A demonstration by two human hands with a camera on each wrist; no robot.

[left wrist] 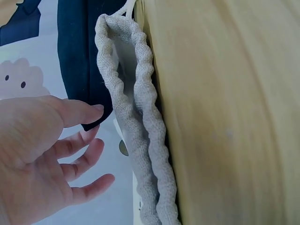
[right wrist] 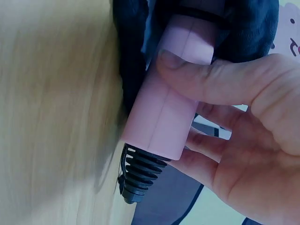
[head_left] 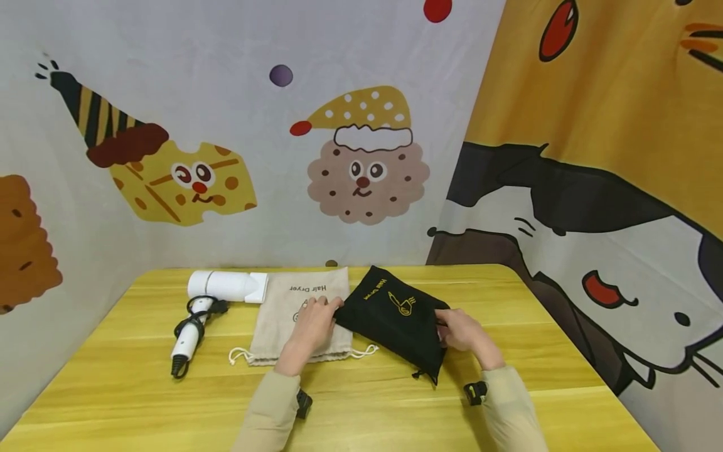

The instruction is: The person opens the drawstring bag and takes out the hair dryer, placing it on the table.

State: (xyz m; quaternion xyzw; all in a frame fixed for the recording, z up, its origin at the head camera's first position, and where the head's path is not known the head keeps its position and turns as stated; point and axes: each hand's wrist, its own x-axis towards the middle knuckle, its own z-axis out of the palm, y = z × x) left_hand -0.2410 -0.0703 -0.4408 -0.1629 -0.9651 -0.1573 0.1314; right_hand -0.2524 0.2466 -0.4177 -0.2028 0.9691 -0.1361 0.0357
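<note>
A black drawstring bag printed "Hair Dryer" in yellow lies tilted in front of me, its left corner over a beige bag. My left hand pinches that corner between thumb and fingers; the left wrist view shows the hand with its other fingers loosely bent. In the right wrist view, my right hand grips the pink handle of a hair dryer. A black ribbed cord sleeve sticks out of the handle's end. The rest of the dryer is hidden inside the black bag's mouth.
The beige drawstring bag, also marked "Hair Dryer", lies flat with white cords at both sides. Left of it is a white hair dryer, its black cord wound round the handle. Behind the wooden table hangs a cartoon-printed cloth.
</note>
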